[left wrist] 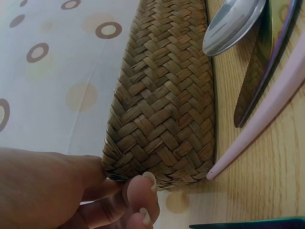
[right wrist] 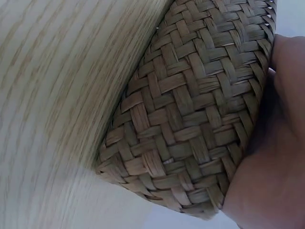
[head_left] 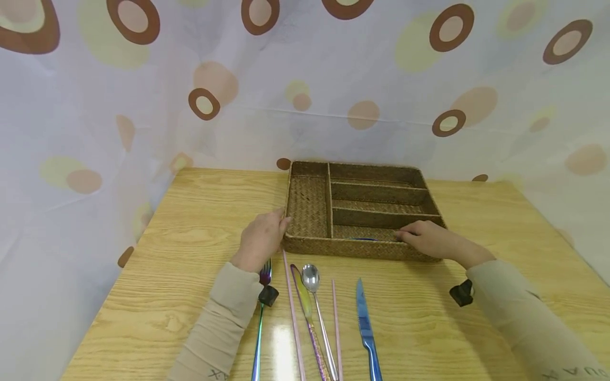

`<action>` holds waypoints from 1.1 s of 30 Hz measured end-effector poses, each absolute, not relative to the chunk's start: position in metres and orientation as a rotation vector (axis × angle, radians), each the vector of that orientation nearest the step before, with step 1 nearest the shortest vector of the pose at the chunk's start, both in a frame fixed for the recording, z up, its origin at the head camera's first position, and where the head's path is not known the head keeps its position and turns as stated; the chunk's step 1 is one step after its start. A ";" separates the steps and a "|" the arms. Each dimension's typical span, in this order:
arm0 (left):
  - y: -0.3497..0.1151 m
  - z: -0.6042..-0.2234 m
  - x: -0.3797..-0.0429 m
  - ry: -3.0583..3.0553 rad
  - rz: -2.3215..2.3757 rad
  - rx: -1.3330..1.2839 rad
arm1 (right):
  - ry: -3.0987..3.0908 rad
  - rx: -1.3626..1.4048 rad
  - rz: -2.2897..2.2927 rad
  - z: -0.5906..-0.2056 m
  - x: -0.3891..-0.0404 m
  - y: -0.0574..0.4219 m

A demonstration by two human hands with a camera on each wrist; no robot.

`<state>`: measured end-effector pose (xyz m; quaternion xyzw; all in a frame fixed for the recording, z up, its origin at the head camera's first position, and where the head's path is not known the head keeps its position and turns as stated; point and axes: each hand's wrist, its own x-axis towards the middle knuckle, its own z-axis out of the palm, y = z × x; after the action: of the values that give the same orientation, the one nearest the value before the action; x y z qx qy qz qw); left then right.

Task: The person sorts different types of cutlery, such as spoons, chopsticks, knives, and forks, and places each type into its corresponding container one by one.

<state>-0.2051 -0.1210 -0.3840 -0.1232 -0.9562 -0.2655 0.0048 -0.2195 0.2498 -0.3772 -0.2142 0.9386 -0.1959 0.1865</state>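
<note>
One wooden table (head_left: 190,227). One woven tray (head_left: 343,247), four compartments, at the table's far side. One left hand (head_left: 259,238), thumb and fingers grasping the tray's near left corner. One right hand (head_left: 431,239), fingers bent over the near rim; whether gripping, cannot tell. Before the tray: one blue knife (head_left: 365,323); one gold-and-purple knife (head_left: 303,296); one fork (head_left: 265,273); one spoon (head_left: 311,278); two pink chopsticks (head_left: 293,307).

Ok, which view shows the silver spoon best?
The head view, since the silver spoon shows both bowl and handle. The left wrist view shows only part of the bowl, cut off by the top edge; the right wrist view, none of it.
</note>
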 end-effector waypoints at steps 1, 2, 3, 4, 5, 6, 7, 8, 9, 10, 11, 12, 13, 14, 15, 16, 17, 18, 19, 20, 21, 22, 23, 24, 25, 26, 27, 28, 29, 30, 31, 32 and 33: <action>-0.121 -0.384 -0.205 -2.995 -0.835 -0.383 | 2.635 -0.601 -0.552 -0.378 -0.220 0.249; -0.121 -0.384 -0.205 -2.996 -0.837 -0.380 | 2.632 -0.602 -0.549 -0.378 -0.220 0.249; -0.122 -0.384 -0.205 -2.998 -0.837 -0.376 | 2.630 -0.600 -0.541 -0.378 -0.221 0.248; -0.122 -0.383 -0.205 -2.999 -0.841 -0.374 | 2.627 -0.592 -0.538 -0.379 -0.221 0.247; -0.122 -0.383 -0.205 -3.001 -0.842 -0.371 | 2.627 -0.590 -0.533 -0.379 -0.220 0.246; -0.122 -0.383 -0.204 -3.002 -0.846 -0.369 | 2.625 -0.589 -0.531 -0.379 -0.220 0.245; -0.122 -0.383 -0.204 -3.004 -0.851 -0.368 | 2.627 -0.581 -0.528 -0.379 -0.219 0.244; -0.122 -0.383 -0.204 -3.005 -0.849 -0.367 | 2.630 -0.578 -0.525 -0.379 -0.219 0.244; -0.122 -0.383 -0.204 -3.006 -0.850 -0.367 | 2.636 -0.576 -0.524 -0.379 -0.218 0.243; -0.123 -0.383 -0.204 -3.007 -0.851 -0.367 | 2.642 -0.574 -0.528 -0.379 -0.217 0.242; -0.123 -0.384 -0.204 -3.008 -0.850 -0.367 | 2.648 -0.574 -0.534 -0.379 -0.216 0.241; -0.123 -0.384 -0.204 -3.007 -0.851 -0.367 | 2.656 -0.575 -0.536 -0.379 -0.215 0.241; -0.123 -0.384 -0.203 -3.006 -0.850 -0.367 | 2.662 -0.565 -0.545 -0.379 -0.214 0.241; -0.123 -0.384 -0.203 -3.004 -0.849 -0.368 | 2.667 -0.569 -0.549 -0.379 -0.213 0.241; -0.123 -0.384 -0.203 -3.003 -0.851 -0.369 | 2.673 -0.567 -0.553 -0.379 -0.212 0.241; -0.122 -0.384 -0.204 -3.002 -0.852 -0.368 | 2.676 -0.568 -0.555 -0.379 -0.212 0.241; -0.122 -0.385 -0.204 -3.001 -0.855 -0.368 | 2.680 -0.569 -0.556 -0.379 -0.211 0.241; -0.122 -0.385 -0.204 -3.000 -0.861 -0.366 | 2.681 -0.568 -0.557 -0.380 -0.211 0.242; -0.122 -0.385 -0.204 -3.002 -0.863 -0.363 | 2.681 -0.568 -0.558 -0.380 -0.211 0.242; -0.122 -0.385 -0.204 -3.002 -0.868 -0.361 | 2.682 -0.568 -0.557 -0.381 -0.212 0.242; -0.122 -0.385 -0.204 -3.003 -0.874 -0.357 | 2.683 -0.567 -0.557 -0.381 -0.212 0.242; -0.122 -0.385 -0.204 -3.006 -0.880 -0.354 | 2.692 -0.569 -0.555 -0.381 -0.212 0.243; -0.122 -0.385 -0.204 -3.009 -0.884 -0.350 | 2.711 -0.579 -0.548 -0.381 -0.212 0.243; -0.122 -0.385 -0.204 -3.013 -0.885 -0.348 | 2.736 -0.587 -0.546 -0.382 -0.212 0.243; -0.122 -0.385 -0.204 -3.015 -0.881 -0.348 | 2.767 -0.597 -0.543 -0.383 -0.211 0.242; -0.122 -0.385 -0.204 -3.015 -0.877 -0.350 | 2.804 -0.608 -0.541 -0.383 -0.210 0.242; -0.122 -0.385 -0.204 -3.016 -0.872 -0.351 | 2.846 -0.628 -0.537 -0.384 -0.208 0.241; -0.121 -0.385 -0.204 -3.016 -0.869 -0.355 | 2.893 -0.645 -0.536 -0.384 -0.206 0.240; -0.121 -0.385 -0.204 -3.012 -0.863 -0.360 | 2.934 -0.669 -0.539 -0.384 -0.203 0.239; -0.121 -0.384 -0.204 -3.009 -0.859 -0.364 | 2.970 -0.689 -0.548 -0.384 -0.200 0.238; -0.121 -0.384 -0.204 -3.004 -0.857 -0.368 | 3.004 -0.716 -0.555 -0.384 -0.197 0.236; -0.121 -0.384 -0.203 -3.002 -0.860 -0.369 | 3.033 -0.743 -0.560 -0.383 -0.193 0.235; -0.121 -0.384 -0.203 -3.000 -0.863 -0.370 | 3.063 -0.776 -0.562 -0.383 -0.190 0.234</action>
<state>-0.2034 -0.1207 -0.3837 -0.1178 -0.9543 -0.2745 -0.0008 -0.1904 0.2335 -0.3827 -0.2418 0.9538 -0.1751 -0.0337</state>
